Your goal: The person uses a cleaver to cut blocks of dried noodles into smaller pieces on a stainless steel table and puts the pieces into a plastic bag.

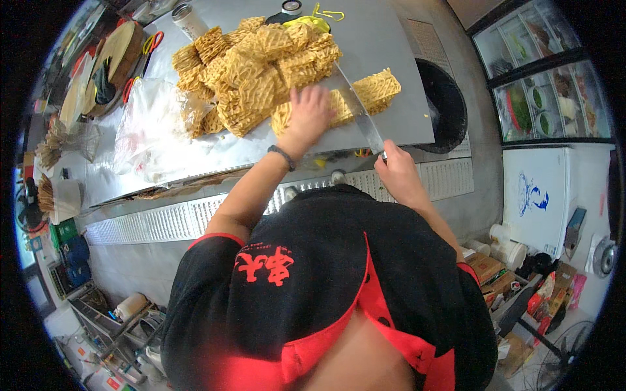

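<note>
A long row of stacked yellow lattice-patterned food sheets (376, 91) lies across the near right part of the metal table. My left hand (310, 116), slightly blurred, lies over the row's left end with its fingers towards the far side. In my right hand (402, 171) is the handle of a large kitchen knife (358, 108). Its broad blade slants away from me across the row, to the right of my left hand. Whether the edge has entered the sheets cannot be made out. Behind the row, a big pile of similar sheets (259, 73) is heaped up.
A clear plastic bag (151, 122) lies left of the pile. Red-handled scissors (152, 45) and a round wooden board (115, 63) are farther left. A can (189, 20) and a yellow item (310, 22) stand behind. A black bin (442, 105) is beyond the table's right edge.
</note>
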A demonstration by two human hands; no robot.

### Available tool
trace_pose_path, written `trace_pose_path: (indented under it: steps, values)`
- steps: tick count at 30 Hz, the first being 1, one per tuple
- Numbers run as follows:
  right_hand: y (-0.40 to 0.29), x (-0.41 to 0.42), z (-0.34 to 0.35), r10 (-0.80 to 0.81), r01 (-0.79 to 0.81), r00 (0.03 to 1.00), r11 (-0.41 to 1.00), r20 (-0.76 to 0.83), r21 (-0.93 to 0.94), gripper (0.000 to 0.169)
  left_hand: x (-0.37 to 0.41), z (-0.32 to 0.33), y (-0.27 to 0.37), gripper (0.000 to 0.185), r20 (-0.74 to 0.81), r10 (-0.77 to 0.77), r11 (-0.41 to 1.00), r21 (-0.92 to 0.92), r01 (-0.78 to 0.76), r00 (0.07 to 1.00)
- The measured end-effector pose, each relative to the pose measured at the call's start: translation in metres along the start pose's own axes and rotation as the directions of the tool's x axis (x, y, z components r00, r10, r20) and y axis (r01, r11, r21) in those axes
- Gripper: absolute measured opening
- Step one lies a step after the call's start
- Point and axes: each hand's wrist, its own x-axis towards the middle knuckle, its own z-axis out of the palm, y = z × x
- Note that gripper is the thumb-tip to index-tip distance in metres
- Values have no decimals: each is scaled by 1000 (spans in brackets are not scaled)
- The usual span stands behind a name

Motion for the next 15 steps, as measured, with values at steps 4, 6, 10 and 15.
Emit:
trace_pose_path:
  steps: [4, 6, 10, 15]
  values:
    - [2, 5, 1, 9, -9, 1000, 1000, -14, -17, 17, 4, 16, 14, 32, -214, 236, 962, -87, -259, 948]
    - [2, 6, -2, 16, -16, 1000, 1000, 16, -8, 17, 5, 21, 15, 29, -170, 211, 959, -154, -237, 963]
    - [-7, 6, -4, 94, -90, 992, 994, 83, -57, 17, 5, 27, 4, 29, -140, 213, 924, -293, -246, 967]
    - [-14, 7, 1, 137, -129, 987, 987, 86, -97, 21, 7, 28, 1, 25, -151, 232, 902, -337, -271, 961]
